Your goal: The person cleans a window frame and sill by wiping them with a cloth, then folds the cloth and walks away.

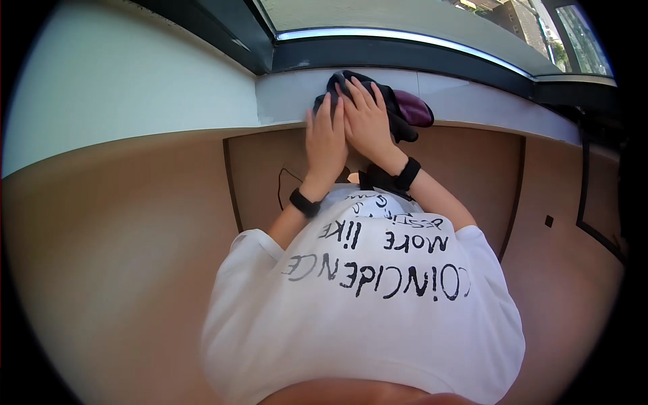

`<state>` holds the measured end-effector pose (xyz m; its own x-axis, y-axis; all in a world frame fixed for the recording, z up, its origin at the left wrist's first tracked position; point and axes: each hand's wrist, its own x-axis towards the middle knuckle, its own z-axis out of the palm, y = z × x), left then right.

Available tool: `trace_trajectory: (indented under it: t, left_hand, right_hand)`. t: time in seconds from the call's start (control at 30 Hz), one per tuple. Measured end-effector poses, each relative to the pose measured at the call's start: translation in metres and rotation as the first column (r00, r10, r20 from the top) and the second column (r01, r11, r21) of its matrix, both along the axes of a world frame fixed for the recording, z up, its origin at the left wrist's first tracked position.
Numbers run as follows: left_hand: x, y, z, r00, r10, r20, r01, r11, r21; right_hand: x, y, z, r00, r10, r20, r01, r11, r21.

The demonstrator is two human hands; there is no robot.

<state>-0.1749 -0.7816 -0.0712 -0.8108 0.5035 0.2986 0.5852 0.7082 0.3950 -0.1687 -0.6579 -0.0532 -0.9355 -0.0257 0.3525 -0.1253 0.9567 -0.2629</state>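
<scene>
On the white window sill [283,101] lies a bunched dark cloth item [393,94] with a purple part at its right end. My left hand [327,138] rests on the left side of the dark cloth, fingers stretched forward. Beside it, my right hand [366,120] lies over the middle of the cloth with its fingers spread. The two hands touch or nearly touch along their inner edges. A black band is on each wrist.
A dark window frame [398,52] runs behind the sill, with glass beyond it. A pale wall [135,88] stands at the left. Below the sill are brown panels and a thin black cable [280,185].
</scene>
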Motion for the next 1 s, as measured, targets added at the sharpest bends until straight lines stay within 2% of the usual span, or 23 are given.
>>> trace_trajectory:
  t: [0.17,0.4,0.43,0.57,0.77,0.87,0.9,1.0]
  left_hand:
    - [-0.008,-0.050,0.001,0.991,0.128,-0.033,-0.127,0.991,0.030]
    - [-0.008,-0.036,0.003,0.997,0.062,-0.049,-0.059,0.997,0.053]
    - [-0.009,-0.032,0.001,0.998,0.008,-0.058,-0.005,0.999,0.053]
    - [-0.011,-0.005,-0.008,0.988,-0.126,-0.093,0.132,0.989,0.059]
    - [-0.014,0.039,-0.006,0.931,-0.357,-0.077,0.363,0.927,0.093]
    - [-0.014,0.054,-0.012,0.942,-0.322,-0.098,0.329,0.942,0.068]
    - [-0.015,0.054,-0.009,0.944,-0.322,-0.072,0.326,0.944,0.051]
    - [-0.016,0.051,0.013,0.967,-0.246,0.067,0.230,0.954,0.191]
  right_hand:
    - [-0.025,-0.047,-0.010,0.980,0.198,-0.003,-0.198,0.980,-0.019]
    - [-0.020,-0.018,-0.007,0.953,0.304,0.016,-0.296,0.939,-0.177]
    - [-0.017,-0.010,-0.004,0.955,0.297,0.009,-0.289,0.935,-0.204]
    - [0.004,0.027,-0.003,0.976,0.214,0.050,-0.206,0.971,-0.122]
    - [0.037,0.072,-0.011,1.000,-0.005,0.031,0.008,0.995,-0.099]
    - [0.032,0.072,-0.001,0.996,-0.086,-0.019,0.085,0.994,-0.074]
    - [0.028,0.070,0.009,0.995,-0.093,-0.046,0.085,0.985,-0.148]
    - [0.006,0.066,0.024,1.000,-0.020,-0.021,0.020,1.000,0.016]
